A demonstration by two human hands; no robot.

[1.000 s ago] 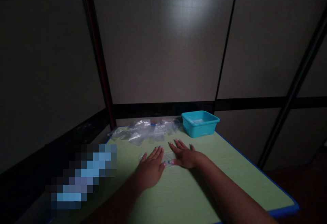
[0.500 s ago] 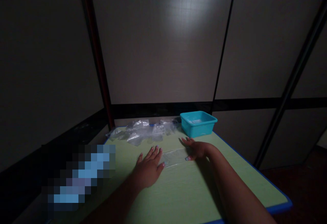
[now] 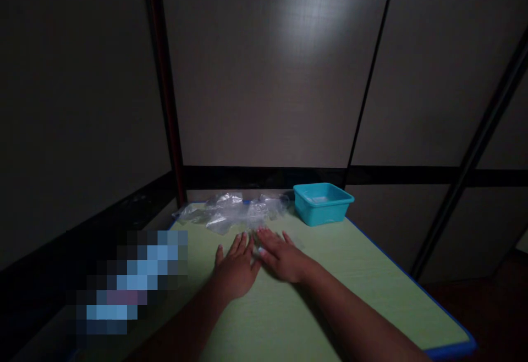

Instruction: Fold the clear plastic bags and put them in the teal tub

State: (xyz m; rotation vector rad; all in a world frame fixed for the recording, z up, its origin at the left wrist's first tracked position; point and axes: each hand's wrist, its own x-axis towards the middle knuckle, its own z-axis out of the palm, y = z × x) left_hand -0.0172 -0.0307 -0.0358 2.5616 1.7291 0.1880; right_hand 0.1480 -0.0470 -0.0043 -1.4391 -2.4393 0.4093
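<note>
My left hand (image 3: 236,271) lies palm down on the green tabletop, its fingers stretched out and spread. Close beside it, my right hand (image 3: 284,256) is also flat and palm down, its thumb near the left hand's thumb. A clear plastic bag (image 3: 297,239) lies flattened beneath the hands; only a faint part of it shows past the right fingers, the rest being covered. Beyond the fingertips several crumpled clear plastic bags (image 3: 231,214) are spread along the far side of the table.
A turquoise plastic basket (image 3: 324,212) stands at the far right corner, with something pale inside. The green table (image 3: 371,296) has a blue edge. Dark panelled doors (image 3: 264,87) rise directly behind it. A blurred-out patch (image 3: 136,282) covers the left side.
My right hand has moved left across the clear plastic bag, up to my left hand. The left hand has stayed almost in place. The view has shifted slightly.
</note>
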